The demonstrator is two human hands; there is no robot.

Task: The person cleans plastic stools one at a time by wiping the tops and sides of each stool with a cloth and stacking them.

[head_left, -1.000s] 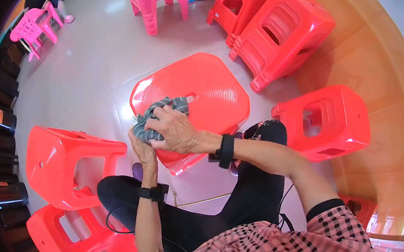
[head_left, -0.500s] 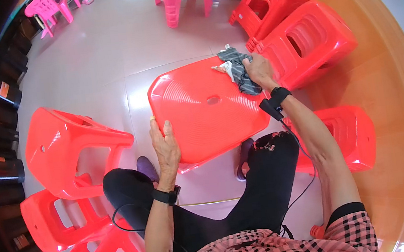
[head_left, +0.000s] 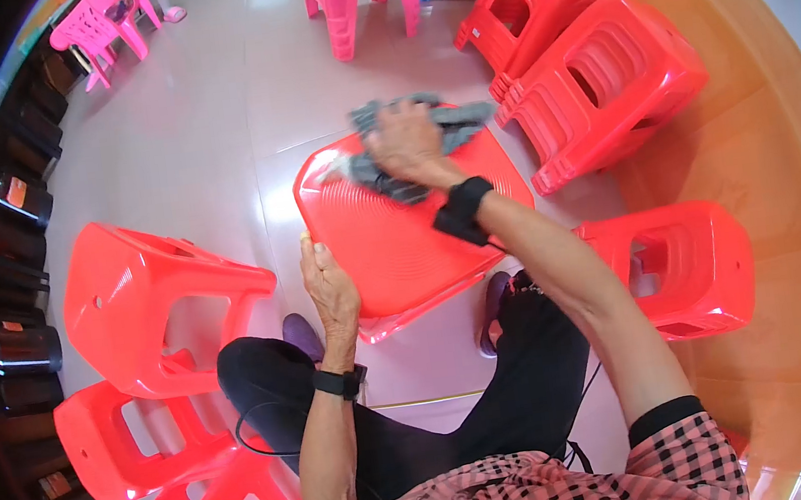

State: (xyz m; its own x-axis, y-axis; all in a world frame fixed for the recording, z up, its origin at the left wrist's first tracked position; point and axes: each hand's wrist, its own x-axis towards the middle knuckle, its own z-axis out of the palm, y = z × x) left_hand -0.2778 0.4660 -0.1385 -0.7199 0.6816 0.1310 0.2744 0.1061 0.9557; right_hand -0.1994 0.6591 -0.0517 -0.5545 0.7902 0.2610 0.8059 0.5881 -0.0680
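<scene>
A red plastic stool (head_left: 402, 260) stands between my knees, its ridged square top facing up. Pressed on the far part of that top is a grey striped cloth (head_left: 465, 125), blurred by motion, under my right hand (head_left: 405, 141). The fingers of this hand bear down on the cloth, and its ends stick out on both sides. Against the left edge of the stool rests my left hand (head_left: 331, 291), its fingers stretched out along the side and holding nothing.
Red stools (head_left: 143, 307) lie tipped at the left, several in all. Stacked red stools (head_left: 600, 85) stand at the upper right, another stack (head_left: 687, 265) at the right. Pink chairs (head_left: 98, 27) are at the far left. Dark containers (head_left: 23, 351) line the left edge.
Over the last half second my right hand has swept the cloth leftward from the stool's far right corner. A second ago both hands were at its left side. My left hand stays on the edge.
</scene>
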